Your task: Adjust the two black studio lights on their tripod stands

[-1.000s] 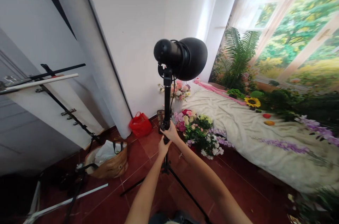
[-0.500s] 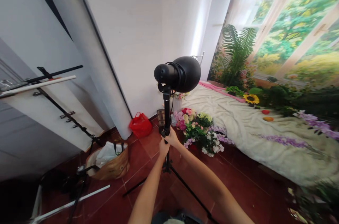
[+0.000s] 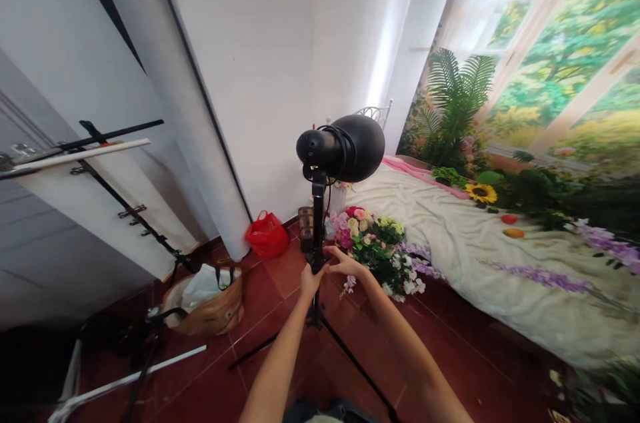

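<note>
A black studio light [image 3: 343, 148] with a cord looped round its body sits atop a black light stand [image 3: 318, 213], its wide hood pointing right. My left hand [image 3: 311, 280] is closed round the stand's pole just below a dark collar. On the right side of that collar, my right hand [image 3: 346, 264] has its thumb and fingers bent in a pinch; the small part between them is mostly hidden. Below my hands, the stand's legs [image 3: 357, 364] spread over the red tiled floor.
Artificial flowers [image 3: 373, 236] stand right of the pole, beside a bed with a cream blanket [image 3: 450, 236]. A red bag [image 3: 267, 234] and a wicker basket [image 3: 215, 306] are on the left. Further left are a white panel [image 3: 115, 210] and a white bar [image 3: 135, 376].
My right hand has shifted from wrapping the pole to a pinch at the right of the collar, its wrist now further out. The left hand stays on the pole. The view has shifted slightly.
</note>
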`<action>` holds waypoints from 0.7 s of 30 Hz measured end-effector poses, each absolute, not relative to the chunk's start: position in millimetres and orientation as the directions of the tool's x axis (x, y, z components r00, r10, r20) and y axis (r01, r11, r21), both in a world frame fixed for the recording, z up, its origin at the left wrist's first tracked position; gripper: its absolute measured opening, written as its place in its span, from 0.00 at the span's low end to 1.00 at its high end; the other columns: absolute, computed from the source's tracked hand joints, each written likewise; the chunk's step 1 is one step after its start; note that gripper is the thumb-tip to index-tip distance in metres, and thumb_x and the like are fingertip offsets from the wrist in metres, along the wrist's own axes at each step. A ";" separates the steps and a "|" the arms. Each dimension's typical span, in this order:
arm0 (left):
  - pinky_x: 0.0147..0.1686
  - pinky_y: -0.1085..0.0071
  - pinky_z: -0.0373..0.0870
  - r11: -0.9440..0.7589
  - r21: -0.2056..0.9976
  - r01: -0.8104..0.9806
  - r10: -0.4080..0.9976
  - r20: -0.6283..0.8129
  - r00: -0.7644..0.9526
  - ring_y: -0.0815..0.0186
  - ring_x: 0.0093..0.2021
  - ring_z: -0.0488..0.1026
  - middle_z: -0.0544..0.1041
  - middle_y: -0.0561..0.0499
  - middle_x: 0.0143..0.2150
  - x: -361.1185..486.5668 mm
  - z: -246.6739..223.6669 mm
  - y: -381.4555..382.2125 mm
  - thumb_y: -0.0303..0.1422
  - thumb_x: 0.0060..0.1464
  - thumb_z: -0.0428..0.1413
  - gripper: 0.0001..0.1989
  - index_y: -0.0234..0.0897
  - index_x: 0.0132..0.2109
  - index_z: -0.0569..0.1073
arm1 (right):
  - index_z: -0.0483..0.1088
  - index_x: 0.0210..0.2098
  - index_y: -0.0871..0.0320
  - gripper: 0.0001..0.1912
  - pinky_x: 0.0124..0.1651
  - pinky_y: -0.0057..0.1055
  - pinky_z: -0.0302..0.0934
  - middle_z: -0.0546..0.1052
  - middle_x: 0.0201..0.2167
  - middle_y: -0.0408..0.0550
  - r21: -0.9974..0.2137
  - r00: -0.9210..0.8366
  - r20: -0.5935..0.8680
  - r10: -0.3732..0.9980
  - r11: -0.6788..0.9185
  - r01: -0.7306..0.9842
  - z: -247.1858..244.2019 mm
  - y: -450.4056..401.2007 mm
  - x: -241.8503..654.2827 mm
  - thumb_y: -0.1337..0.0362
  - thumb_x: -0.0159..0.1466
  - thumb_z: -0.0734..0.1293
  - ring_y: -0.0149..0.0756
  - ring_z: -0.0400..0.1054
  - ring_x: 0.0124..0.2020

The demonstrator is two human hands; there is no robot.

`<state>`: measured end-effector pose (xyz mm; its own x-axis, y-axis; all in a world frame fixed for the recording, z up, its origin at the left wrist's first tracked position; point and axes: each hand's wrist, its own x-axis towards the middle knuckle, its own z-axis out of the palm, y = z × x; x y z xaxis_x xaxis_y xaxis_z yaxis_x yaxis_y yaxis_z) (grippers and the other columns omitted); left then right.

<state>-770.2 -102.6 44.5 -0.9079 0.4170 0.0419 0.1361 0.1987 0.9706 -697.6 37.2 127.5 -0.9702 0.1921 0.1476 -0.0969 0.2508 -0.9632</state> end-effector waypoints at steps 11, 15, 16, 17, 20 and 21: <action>0.44 0.61 0.70 0.207 0.962 0.177 0.406 0.080 -0.910 0.55 0.43 0.75 0.79 0.42 0.41 -767.0 45.9 -102.2 0.48 0.42 0.61 0.23 0.35 0.41 0.74 | 0.67 0.25 0.59 0.17 0.35 0.30 0.62 0.71 0.23 0.42 -0.949 -0.935 0.007 0.354 0.297 0.105 103.8 40.0 -697.8 0.51 0.60 0.62 0.33 0.66 0.28; 0.44 0.62 0.70 0.188 0.965 0.180 0.427 0.085 -0.900 0.56 0.42 0.76 0.79 0.41 0.41 -768.3 44.3 -101.6 0.46 0.44 0.60 0.22 0.35 0.42 0.75 | 0.70 0.27 0.62 0.19 0.32 0.29 0.62 0.72 0.25 0.44 -0.934 -0.883 -0.126 0.452 0.246 0.259 115.1 34.0 -706.1 0.53 0.63 0.61 0.33 0.67 0.27; 0.44 0.62 0.70 0.184 0.967 0.178 0.430 0.084 -0.899 0.57 0.42 0.76 0.79 0.41 0.41 -768.3 44.7 -101.8 0.46 0.45 0.60 0.21 0.35 0.41 0.75 | 0.71 0.33 0.63 0.17 0.35 0.30 0.64 0.73 0.30 0.46 -0.936 -0.868 -0.122 0.482 0.236 0.262 118.0 32.0 -707.2 0.55 0.64 0.62 0.34 0.68 0.31; 0.44 0.62 0.70 0.177 0.968 0.176 0.432 0.084 -0.898 0.57 0.42 0.76 0.79 0.42 0.41 -768.1 45.4 -102.1 0.46 0.45 0.60 0.21 0.35 0.42 0.75 | 0.71 0.39 0.62 0.15 0.39 0.32 0.66 0.74 0.37 0.48 -0.939 -0.853 -0.103 0.511 0.234 0.253 120.5 30.1 -708.0 0.56 0.65 0.62 0.35 0.69 0.36; 0.45 0.62 0.70 0.157 0.973 0.168 0.430 0.086 -0.899 0.57 0.43 0.75 0.79 0.42 0.41 -767.3 47.9 -102.7 0.45 0.44 0.61 0.21 0.35 0.42 0.75 | 0.66 0.50 0.58 0.16 0.46 0.38 0.66 0.69 0.49 0.50 -0.943 -0.831 -0.047 0.554 0.249 0.219 123.6 25.9 -710.2 0.59 0.65 0.63 0.38 0.67 0.46; 0.45 0.62 0.70 0.156 0.974 0.164 0.425 0.084 -0.901 0.57 0.43 0.75 0.79 0.42 0.41 -767.2 48.6 -102.7 0.45 0.43 0.61 0.21 0.35 0.42 0.75 | 0.66 0.49 0.58 0.16 0.46 0.38 0.66 0.70 0.48 0.50 -0.943 -0.826 -0.034 0.562 0.255 0.212 123.2 25.3 -711.0 0.58 0.65 0.63 0.38 0.67 0.46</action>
